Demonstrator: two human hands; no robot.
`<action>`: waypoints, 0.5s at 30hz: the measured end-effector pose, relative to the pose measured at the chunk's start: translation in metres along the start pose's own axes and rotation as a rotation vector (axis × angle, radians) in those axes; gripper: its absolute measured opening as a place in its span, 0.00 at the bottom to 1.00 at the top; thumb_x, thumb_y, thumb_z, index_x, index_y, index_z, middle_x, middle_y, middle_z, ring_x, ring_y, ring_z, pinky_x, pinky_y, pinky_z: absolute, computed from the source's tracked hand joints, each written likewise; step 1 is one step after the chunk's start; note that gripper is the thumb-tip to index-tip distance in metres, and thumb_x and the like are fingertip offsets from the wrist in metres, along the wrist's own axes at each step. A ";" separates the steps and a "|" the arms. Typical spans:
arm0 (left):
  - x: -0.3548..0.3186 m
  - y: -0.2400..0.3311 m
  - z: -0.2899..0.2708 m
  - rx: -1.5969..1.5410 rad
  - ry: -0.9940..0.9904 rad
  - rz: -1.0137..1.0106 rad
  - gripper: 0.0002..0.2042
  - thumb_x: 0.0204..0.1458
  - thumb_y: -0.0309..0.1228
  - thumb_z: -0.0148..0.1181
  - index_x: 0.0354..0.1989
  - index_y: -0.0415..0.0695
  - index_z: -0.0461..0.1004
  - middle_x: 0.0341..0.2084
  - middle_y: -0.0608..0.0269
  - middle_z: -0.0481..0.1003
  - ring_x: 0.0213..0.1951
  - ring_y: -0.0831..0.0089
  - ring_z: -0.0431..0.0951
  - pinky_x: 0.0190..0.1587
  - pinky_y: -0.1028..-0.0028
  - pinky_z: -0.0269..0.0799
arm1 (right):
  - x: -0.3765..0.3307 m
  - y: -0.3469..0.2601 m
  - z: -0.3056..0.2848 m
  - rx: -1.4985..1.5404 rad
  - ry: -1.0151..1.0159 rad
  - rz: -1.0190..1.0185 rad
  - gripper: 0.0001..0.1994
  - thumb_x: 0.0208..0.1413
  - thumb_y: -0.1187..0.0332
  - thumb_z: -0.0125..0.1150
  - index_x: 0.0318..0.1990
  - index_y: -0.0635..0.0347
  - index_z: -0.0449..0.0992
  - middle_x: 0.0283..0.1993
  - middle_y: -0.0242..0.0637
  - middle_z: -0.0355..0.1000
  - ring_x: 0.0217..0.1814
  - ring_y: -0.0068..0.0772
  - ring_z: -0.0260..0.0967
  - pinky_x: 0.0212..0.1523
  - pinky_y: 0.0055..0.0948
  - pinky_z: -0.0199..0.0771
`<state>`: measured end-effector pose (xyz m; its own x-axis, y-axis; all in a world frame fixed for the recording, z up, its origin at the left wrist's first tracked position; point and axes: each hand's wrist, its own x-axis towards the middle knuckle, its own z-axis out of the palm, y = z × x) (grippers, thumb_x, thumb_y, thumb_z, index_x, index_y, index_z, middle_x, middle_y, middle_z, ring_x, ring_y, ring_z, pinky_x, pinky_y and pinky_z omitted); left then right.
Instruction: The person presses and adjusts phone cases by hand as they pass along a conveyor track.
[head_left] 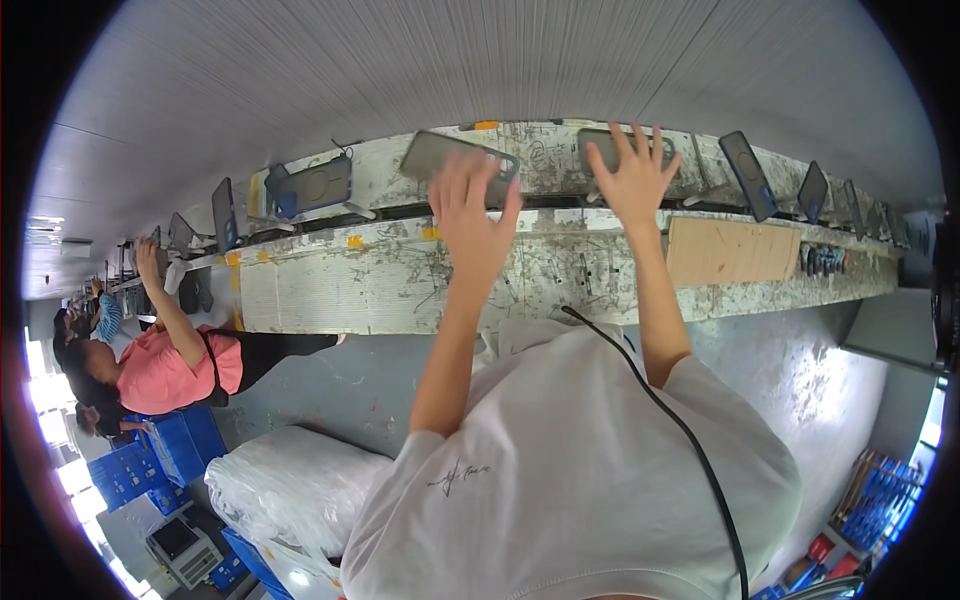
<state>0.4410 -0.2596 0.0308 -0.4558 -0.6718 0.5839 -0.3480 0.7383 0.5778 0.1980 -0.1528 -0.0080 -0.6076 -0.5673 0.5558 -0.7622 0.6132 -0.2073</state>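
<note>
My right hand (pixel 631 182) is open, its fingers spread over a dark translucent phone case (pixel 597 140) on the worn, stained workbench. My left hand (pixel 470 205) is slightly blurred, with fingers stretched and thumb apart. It lies across the near edge of another grey translucent phone case (pixel 432 150), set at a slant; whether it presses on that case I cannot tell. A camera cutout shows at the right end of the left case. Farther left, a dark case with a ring on its back (pixel 318 184) stands by a bluish one.
More phone cases (pixel 748 175) stand along a dark slot in the bench. A tan board (pixel 735 250) and small dark pieces (pixel 823 260) lie at the right. A person in a pink top (pixel 175 370) works at the left, near blue crates (pixel 185 445) and a plastic-wrapped bundle (pixel 290 485).
</note>
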 end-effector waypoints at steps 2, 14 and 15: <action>0.029 -0.002 0.024 0.226 0.066 0.062 0.38 0.57 0.56 0.77 0.69 0.42 0.79 0.74 0.44 0.73 0.78 0.40 0.67 0.80 0.35 0.52 | 0.004 0.028 -0.003 -0.008 -0.004 0.013 0.34 0.66 0.30 0.60 0.67 0.40 0.87 0.75 0.43 0.78 0.87 0.60 0.60 0.83 0.83 0.32; 0.003 0.070 0.116 -0.163 -0.294 0.070 0.49 0.63 0.60 0.68 0.82 0.35 0.61 0.84 0.29 0.49 0.87 0.32 0.39 0.83 0.30 0.28 | 0.024 -0.005 -0.087 0.923 -0.021 0.023 0.21 0.68 0.63 0.71 0.66 0.56 0.83 0.72 0.46 0.79 0.80 0.58 0.69 0.81 0.52 0.63; -0.013 0.072 0.111 -0.163 -0.298 0.070 0.49 0.63 0.60 0.68 0.82 0.35 0.61 0.84 0.29 0.49 0.87 0.32 0.39 0.83 0.30 0.28 | 0.020 -0.032 -0.087 0.980 -0.114 -0.011 0.21 0.66 0.66 0.72 0.65 0.58 0.83 0.70 0.49 0.79 0.78 0.57 0.71 0.78 0.47 0.68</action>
<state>0.3312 -0.1907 0.0014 -0.7017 -0.5550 0.4467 -0.1833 0.7466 0.6395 0.2292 -0.1357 0.0802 -0.5778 -0.6514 0.4918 -0.5848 -0.0899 -0.8062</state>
